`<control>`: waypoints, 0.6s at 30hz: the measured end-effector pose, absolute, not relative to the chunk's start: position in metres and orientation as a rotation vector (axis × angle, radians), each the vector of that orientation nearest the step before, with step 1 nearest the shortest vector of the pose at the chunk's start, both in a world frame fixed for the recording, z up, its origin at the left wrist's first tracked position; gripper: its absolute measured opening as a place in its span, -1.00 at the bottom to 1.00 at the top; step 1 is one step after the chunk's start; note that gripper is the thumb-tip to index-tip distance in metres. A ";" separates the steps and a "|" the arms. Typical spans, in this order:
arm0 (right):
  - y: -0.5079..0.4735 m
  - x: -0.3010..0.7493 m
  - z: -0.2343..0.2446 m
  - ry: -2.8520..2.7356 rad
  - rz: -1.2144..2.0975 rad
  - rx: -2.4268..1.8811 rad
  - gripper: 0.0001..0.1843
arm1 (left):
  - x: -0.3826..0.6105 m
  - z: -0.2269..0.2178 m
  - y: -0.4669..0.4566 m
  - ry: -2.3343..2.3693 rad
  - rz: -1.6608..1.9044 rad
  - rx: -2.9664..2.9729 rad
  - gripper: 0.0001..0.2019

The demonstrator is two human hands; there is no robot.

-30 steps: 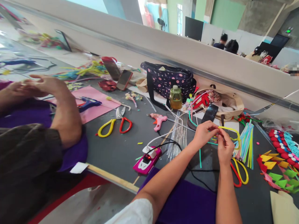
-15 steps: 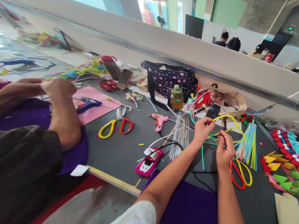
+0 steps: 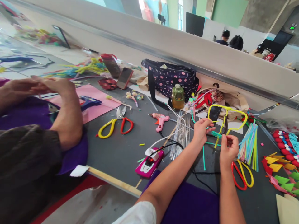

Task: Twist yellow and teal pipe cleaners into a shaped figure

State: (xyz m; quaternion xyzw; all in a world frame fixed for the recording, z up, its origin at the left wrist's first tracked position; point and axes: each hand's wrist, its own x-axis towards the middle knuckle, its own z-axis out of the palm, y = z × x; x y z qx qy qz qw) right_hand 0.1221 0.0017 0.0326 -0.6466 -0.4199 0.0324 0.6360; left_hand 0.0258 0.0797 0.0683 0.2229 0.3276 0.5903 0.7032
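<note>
My left hand pinches one part of a yellow pipe cleaner, which is bent into a wide loop above the dark table. My right hand is closed on the loop's lower end, just below and to the right of the left hand. Red and yellow scissors lie right of my right wrist. A bundle of pastel pipe cleaners rests beside the loop.
A co-worker's arms work at the left over a pink sheet. Also on the table: other scissors, a pink glue gun, thin wires, a magenta power strip, a dotted bag, a bottle, and foam shapes.
My hands have drawn apart and opened the yellow pipe cleaner from a narrow bend into a wide loop; my right hand has dropped lower. The co-worker's hands have shifted slightly.
</note>
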 end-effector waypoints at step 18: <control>0.012 0.131 0.019 -0.739 0.564 -1.280 -0.60 | 0.027 0.068 0.076 0.671 1.297 0.488 -0.81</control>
